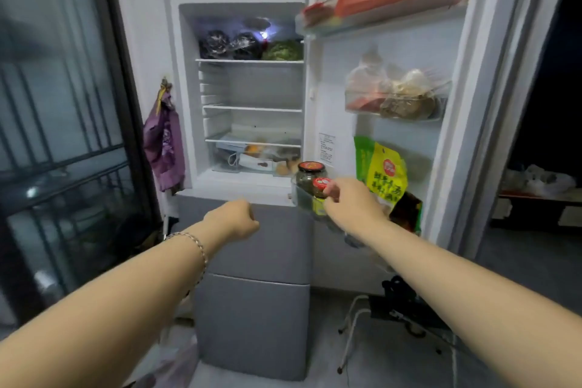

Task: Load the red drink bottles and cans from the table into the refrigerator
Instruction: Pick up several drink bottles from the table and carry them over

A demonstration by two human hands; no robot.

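Observation:
The refrigerator [186, 88] stands open in front of me, its door [472, 110] swung out to the right. No red drink bottles or cans are in view. My right hand [354, 203] reaches into the lowest door shelf [301, 200] and curls around a small jar with a red cap [321, 183], beside a larger dark jar [311, 175]. My left hand [234, 219] is a closed fist with nothing in it, held in front of the grey lower compartment [258, 309]. Two middle glass shelves [252, 109] hold nothing.
Dark bagged food and a green vegetable sit on the top shelf [248, 60]. Door shelves carry bagged food and a yellow packet [387, 176]. A purple bag [163, 148] hangs left of the fridge beside a glass door [63, 135]. A metal frame [356, 318] lies on the floor at the right.

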